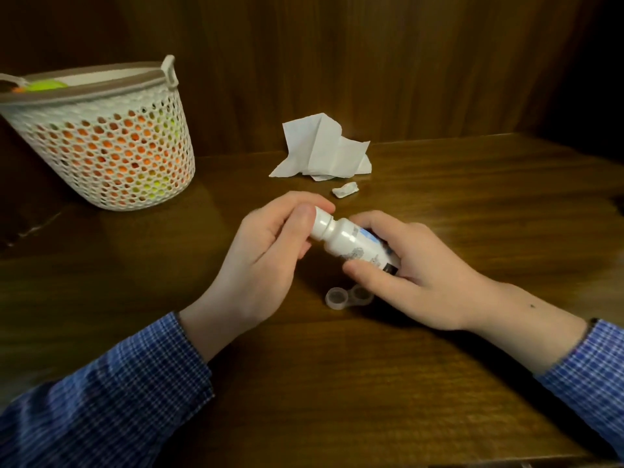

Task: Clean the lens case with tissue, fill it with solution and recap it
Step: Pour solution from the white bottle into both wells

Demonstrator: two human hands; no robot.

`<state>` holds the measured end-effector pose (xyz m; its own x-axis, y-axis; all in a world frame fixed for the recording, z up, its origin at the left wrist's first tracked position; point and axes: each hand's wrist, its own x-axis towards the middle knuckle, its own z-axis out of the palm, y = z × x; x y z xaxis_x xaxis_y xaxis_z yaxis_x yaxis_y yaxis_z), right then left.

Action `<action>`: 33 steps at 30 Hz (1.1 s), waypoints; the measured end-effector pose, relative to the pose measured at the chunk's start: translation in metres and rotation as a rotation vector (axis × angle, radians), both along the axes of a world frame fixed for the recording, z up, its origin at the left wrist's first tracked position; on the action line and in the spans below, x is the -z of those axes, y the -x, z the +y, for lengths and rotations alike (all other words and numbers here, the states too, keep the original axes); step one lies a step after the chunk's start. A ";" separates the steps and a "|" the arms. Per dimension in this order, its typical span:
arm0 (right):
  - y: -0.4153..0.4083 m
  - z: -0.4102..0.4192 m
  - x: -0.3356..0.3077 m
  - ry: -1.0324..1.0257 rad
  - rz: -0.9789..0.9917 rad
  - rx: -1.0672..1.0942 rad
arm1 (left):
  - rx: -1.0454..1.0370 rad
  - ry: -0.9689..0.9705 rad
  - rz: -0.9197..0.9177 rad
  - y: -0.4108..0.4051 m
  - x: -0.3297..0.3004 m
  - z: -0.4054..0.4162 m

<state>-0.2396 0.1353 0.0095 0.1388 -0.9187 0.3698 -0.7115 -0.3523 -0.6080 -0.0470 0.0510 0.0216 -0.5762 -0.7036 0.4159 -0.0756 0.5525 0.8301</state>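
Observation:
A small white solution bottle [351, 243] with a blue-and-white label is held tilted above the wooden table, its cap end up to the left. My right hand [422, 275] grips the bottle's body. My left hand [266, 251] pinches the white cap [320, 224] between thumb and fingers. Below the bottle, a clear lens case [347, 297] lies on the table with both wells uncovered. A crumpled white tissue [320, 152] rests farther back by the wall, with a small wadded scrap of tissue [344, 190] in front of it.
A white perforated basket [108, 143] with a brown rim, holding orange and yellow-green items, stands at the back left. A dark wood wall closes the back and right side. The wooden table [337, 383] stretches toward me.

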 end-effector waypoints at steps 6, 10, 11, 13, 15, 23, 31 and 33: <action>0.000 0.001 0.001 0.014 0.049 0.014 | -0.052 -0.119 0.028 0.006 0.004 0.001; -0.001 0.001 -0.001 0.014 0.053 -0.004 | -0.043 -0.274 0.085 0.010 0.004 0.001; -0.001 0.001 -0.002 0.013 0.052 -0.005 | -0.042 -0.327 0.098 0.011 0.003 0.000; 0.000 0.001 -0.002 0.012 0.044 -0.012 | -0.050 -0.429 0.118 0.013 0.001 0.000; 0.001 0.001 -0.002 0.014 0.042 -0.020 | -0.046 -0.460 0.127 0.012 0.001 0.002; 0.003 0.000 0.000 0.005 -0.009 -0.042 | 0.062 -0.705 0.183 0.012 -0.009 -0.001; 0.009 -0.001 -0.007 -0.184 -0.708 -0.108 | 0.396 -0.959 0.294 0.007 -0.007 -0.002; 0.011 -0.004 -0.013 -0.255 -0.920 -0.162 | 0.420 -0.927 0.243 0.008 -0.001 0.000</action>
<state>-0.2509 0.1310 0.0223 0.0268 -0.9815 0.1897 0.1262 -0.1849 -0.9746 -0.0554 0.0506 0.0223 -0.8212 -0.5688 -0.0469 0.2009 -0.3651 0.9090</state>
